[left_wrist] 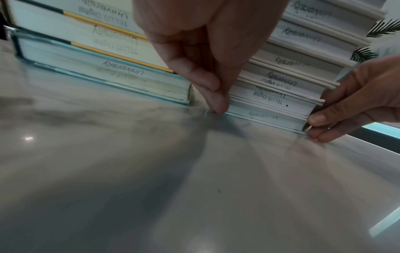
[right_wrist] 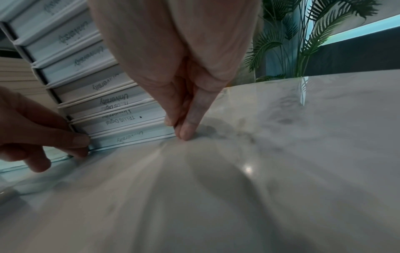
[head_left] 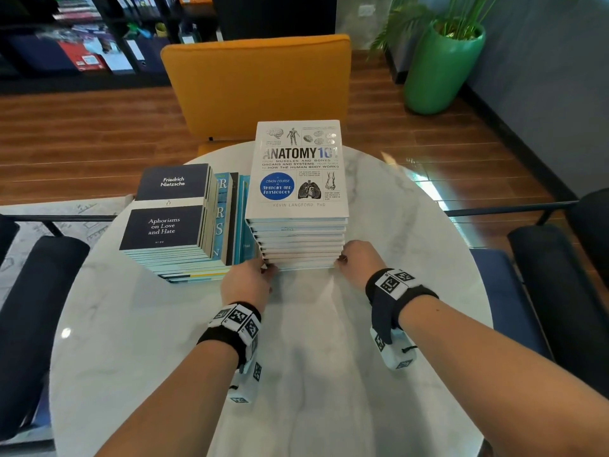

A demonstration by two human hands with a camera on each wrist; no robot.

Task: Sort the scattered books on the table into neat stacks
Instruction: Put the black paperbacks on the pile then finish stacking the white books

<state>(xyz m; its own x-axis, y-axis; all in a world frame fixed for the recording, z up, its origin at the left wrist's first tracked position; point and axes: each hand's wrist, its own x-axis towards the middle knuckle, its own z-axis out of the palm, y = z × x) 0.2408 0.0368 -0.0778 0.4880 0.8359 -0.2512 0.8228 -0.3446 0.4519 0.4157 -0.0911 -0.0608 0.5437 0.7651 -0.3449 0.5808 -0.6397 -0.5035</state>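
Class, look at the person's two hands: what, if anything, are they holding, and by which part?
Both hold the tall white stack by its bottom near corners: left hand at the left corner, right hand at the right.

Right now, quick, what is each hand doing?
Left hand: pinching the bottom book's left corner.
Right hand: pinching its right corner.

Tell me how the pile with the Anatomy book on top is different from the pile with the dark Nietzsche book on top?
The Anatomy pile is taller and has a big white cover on top; the Nietzsche pile is lower, with a small dark cover on wider books. The left hand and right hand touch the Anatomy pile's bottom corners; nobody touches the Nietzsche pile. Both sit side by side on the marble table.
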